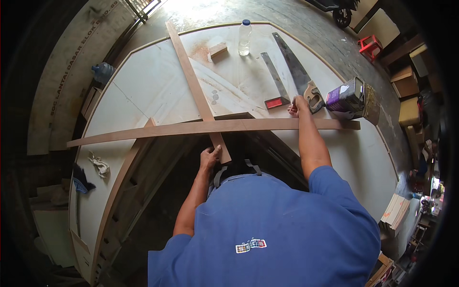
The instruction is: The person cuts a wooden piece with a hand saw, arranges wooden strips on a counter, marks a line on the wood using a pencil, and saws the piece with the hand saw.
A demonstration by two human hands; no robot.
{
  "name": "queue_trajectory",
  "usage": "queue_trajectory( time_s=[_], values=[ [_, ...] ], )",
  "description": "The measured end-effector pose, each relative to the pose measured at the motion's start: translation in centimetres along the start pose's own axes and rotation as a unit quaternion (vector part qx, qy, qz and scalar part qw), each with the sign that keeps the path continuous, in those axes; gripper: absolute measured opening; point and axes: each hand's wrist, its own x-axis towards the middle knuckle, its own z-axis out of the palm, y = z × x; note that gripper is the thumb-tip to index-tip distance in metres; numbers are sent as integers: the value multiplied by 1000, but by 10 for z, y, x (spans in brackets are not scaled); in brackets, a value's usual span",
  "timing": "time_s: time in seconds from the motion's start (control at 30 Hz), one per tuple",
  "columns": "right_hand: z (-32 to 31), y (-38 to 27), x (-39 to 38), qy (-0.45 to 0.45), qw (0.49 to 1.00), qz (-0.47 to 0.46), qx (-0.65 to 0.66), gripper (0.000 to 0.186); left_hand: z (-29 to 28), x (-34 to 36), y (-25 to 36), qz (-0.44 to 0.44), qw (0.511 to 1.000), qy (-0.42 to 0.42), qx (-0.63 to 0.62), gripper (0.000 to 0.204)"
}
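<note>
- Wooden strips: 2, crossed on the white tabletop [126,103]. Long strip [267,125] runs side to side; crossing strip [191,81] points away from the wearer.
- Left hand [209,157]: clamped on crossing strip's near end.
- Right hand [297,106]: fingers curled, just beside handsaw [292,62] handle; cannot tell whether anything is held.
- Counted: 1 handsaw, 1 red-handled square [274,76], 1 bottle [245,38], 1 wooden block [218,50].
- Right forearm hides part of long strip.
- Contents of purple-labelled can [340,99]: indistinct.
</note>
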Motion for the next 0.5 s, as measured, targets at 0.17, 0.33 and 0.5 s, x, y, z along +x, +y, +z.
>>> queue_trajectory(
  time_s=[0.17,0.33,0.5],
  values=[
    [-21,-3,25,-118,980,98,127,4,5,13,5,7,1000,16,1,42],
    [-15,-2,40,-74,997,11,-29,23,10,26,22,20,1000,10,21,43],
    [37,-15,-30,122,933,-112,-320,81,-7,16,8,-1,998,63,-9,58]
  ],
)
